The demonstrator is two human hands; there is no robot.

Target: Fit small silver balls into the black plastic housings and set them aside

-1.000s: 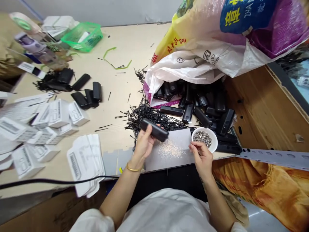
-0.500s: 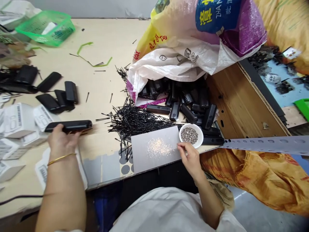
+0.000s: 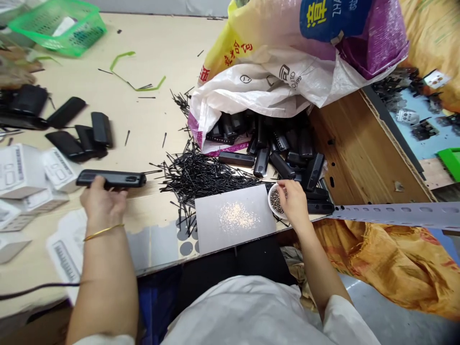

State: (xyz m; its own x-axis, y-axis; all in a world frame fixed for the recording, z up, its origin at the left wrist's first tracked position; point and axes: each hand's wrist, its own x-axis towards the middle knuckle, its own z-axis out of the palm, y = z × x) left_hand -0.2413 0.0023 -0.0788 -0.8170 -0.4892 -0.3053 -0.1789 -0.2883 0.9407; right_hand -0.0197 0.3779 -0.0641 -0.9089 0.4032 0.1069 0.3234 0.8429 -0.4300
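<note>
My left hand [image 3: 101,203], with a gold bangle on the wrist, is closed on a long black plastic case [image 3: 111,178] that lies flat on the beige table at the left. My right hand [image 3: 294,200] reaches into a small white bowl [image 3: 272,201] of tiny dark metal bits, its fingers bent over the bowl; what they pinch is hidden. Between my hands lies a grey card [image 3: 235,216] with a scatter of pale specks. Behind it spreads a heap of thin black pins [image 3: 201,175].
A big printed plastic sack [image 3: 287,62] spills more black cases [image 3: 273,153] behind the bowl. Several black cases [image 3: 82,136] and white boxes [image 3: 32,175] lie at the left. A green basket [image 3: 57,26] stands far left. A perforated grey metal bar [image 3: 395,213] juts right.
My left hand carried the black case from the grey card to the left and laid it on the table. My right hand moved up into the white bowl.
</note>
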